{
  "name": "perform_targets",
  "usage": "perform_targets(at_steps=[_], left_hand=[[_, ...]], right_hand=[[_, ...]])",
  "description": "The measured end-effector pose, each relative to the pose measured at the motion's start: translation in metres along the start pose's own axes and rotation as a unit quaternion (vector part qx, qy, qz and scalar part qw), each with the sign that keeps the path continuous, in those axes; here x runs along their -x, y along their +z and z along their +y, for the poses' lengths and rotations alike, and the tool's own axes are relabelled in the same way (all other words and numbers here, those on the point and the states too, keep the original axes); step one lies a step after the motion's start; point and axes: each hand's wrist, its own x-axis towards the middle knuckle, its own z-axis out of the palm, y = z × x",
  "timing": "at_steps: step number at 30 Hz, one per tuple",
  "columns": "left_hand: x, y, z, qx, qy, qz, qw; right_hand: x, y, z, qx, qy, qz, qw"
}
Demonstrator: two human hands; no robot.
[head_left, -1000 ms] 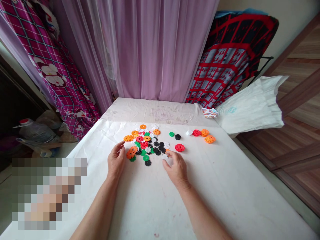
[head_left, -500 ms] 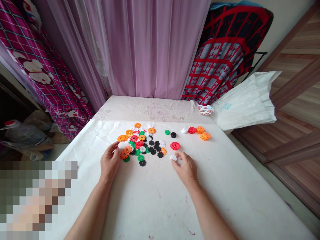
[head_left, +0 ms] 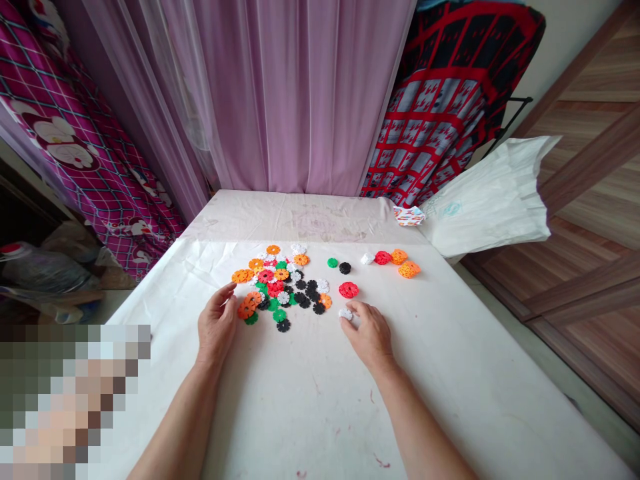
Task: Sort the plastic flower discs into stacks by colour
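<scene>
Fingers (head_left: 359, 307) of right hand (head_left: 373, 335) seemingly pinch white disc (head_left: 345, 313), now farther from pile (head_left: 275, 289).

Both bare forearms reach in from the near edge, well apart and slanting inward toward the far side. The left forearm (head_left: 183, 410) leans to the right as it rises, and the left wrist (head_left: 207, 360) runs nearly straight on into the left hand (head_left: 217, 323). That hand stands on its side, palm facing right, fingers gently curled, thumb a little apart from them (a relaxed, half-open cup). The right forearm (head_left: 417, 423) slants to the left, ending in the right hand (head_left: 369, 333), back upward, fingers bent, with thumb and index finger in a light pinch at its left.
</scene>
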Motion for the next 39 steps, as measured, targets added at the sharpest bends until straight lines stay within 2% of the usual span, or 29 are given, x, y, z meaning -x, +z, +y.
perform_targets(at_steps=[5, 9, 12, 14, 18, 21, 25, 28, 33, 36, 39], left_hand=[[-0.001, 0.001, -0.001, 0.002, -0.005, 0.003, 1.000], [-0.002, 0.002, -0.003, 0.002, -0.006, 0.004, 1.000], [-0.002, 0.002, -0.006, 0.006, -0.007, 0.005, 1.000], [-0.002, 0.003, -0.008, 0.013, -0.003, 0.003, 1.000], [-0.003, 0.003, -0.009, 0.010, -0.005, 0.002, 1.000], [-0.004, 0.003, -0.009, 0.005, -0.013, 0.001, 1.000], [-0.006, 0.004, -0.012, 0.010, -0.008, 0.000, 1.000], [-0.008, 0.005, -0.015, 0.012, -0.002, -0.002, 1.000], [-0.008, 0.004, -0.015, 0.009, 0.011, 0.001, 1.000], [-0.007, 0.003, -0.014, 0.004, 0.014, 0.002, 1.000], [-0.006, 0.003, -0.013, -0.002, 0.013, 0.001, 1.000]], right_hand=[[0.000, -0.001, -0.001, 0.003, -0.005, 0.001, 1.000], [-0.001, -0.004, -0.002, -0.007, -0.024, 0.039, 0.999], [-0.013, -0.009, -0.008, 0.001, -0.048, 0.056, 0.997], [-0.029, -0.012, -0.016, 0.020, -0.057, 0.026, 0.998], [-0.069, -0.010, -0.035, 0.071, -0.052, -0.096, 0.991], [-0.091, -0.004, -0.046, 0.106, -0.054, -0.162, 0.980], [-0.101, 0.004, -0.053, 0.143, -0.050, -0.227, 0.962], [-0.103, 0.010, -0.055, 0.145, -0.039, -0.243, 0.958], [-0.108, 0.013, -0.056, 0.113, 0.007, -0.233, 0.966], [-0.101, 0.003, -0.046, 0.043, 0.023, -0.167, 0.985], [-0.076, -0.011, -0.024, -0.063, 0.038, -0.080, 0.994]])
